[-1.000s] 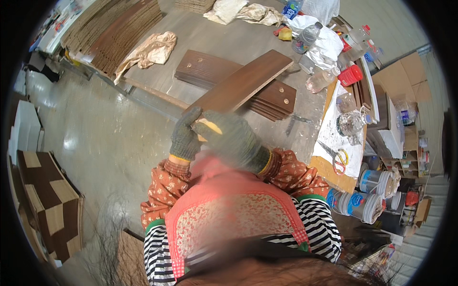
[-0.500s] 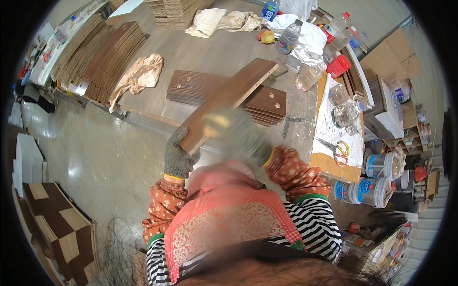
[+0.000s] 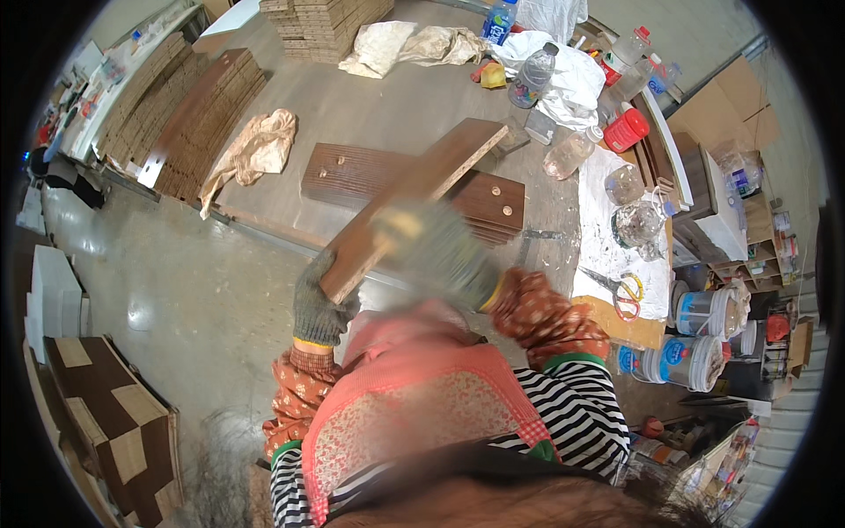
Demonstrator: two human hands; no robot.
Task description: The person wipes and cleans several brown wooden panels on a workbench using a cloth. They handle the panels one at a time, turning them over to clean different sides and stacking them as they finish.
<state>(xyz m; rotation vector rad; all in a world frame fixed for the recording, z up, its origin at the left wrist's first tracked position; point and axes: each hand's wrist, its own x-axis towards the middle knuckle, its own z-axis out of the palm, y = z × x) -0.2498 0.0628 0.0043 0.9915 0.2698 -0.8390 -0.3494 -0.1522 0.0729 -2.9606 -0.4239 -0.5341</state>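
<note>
A long dark-brown board [image 3: 414,185] slants up and away from me, its pale raw edge facing right. My left hand [image 3: 319,304], in a grey knit glove, is closed around the board's near end. Blurred by motion, my gloved right hand [image 3: 444,255] is at the board's raw edge, near its lower half. A pale yellowish patch shows at its fingertips; whether this is a small block or the glove itself is unclear. Beneath the raised board lies a stack of similar brown boards [image 3: 495,201] with round pale spots on the top one.
A crumpled cloth [image 3: 255,150] lies left of the stack. Boards stand in rows [image 3: 194,114] at the far left, with another pile [image 3: 326,26] at the back. Plastic bottles [image 3: 533,75], a red container [image 3: 626,130] and scissors [image 3: 620,290] occupy the right. Buckets [image 3: 691,361] stand beyond the table.
My left hand and the board's near end have shifted slightly left and down. My right hand stays at the raw edge, blurred in both frames.
</note>
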